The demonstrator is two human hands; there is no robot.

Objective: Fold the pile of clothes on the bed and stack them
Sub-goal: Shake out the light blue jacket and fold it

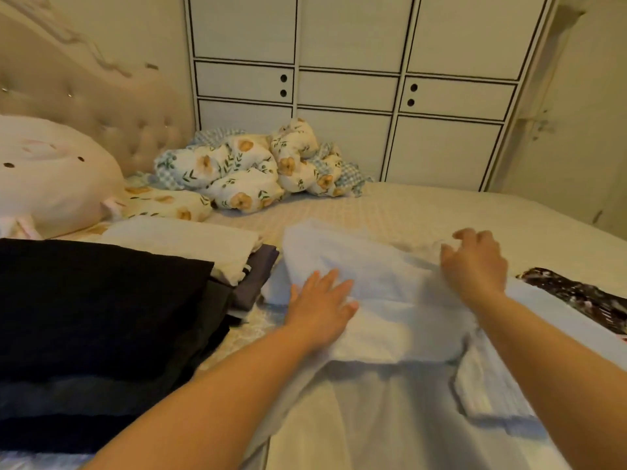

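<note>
Bed, folding: two hands on one pale garment (380,300), centre.

Left hand (320,312) flat, fingers straight, pressing the garment at 7 o'clock; right hand (475,262) at 2 o'clock, fingers curled on the cloth (blurred, so I cannot tell whether it grips). One dark stack (95,307) at 9 o'clock, cut off by the edge; one white folded piece (190,242) behind it. One patterned dark item (576,296) at 3 o'clock, partly hidden. One floral quilt (251,167) at 12.
</note>
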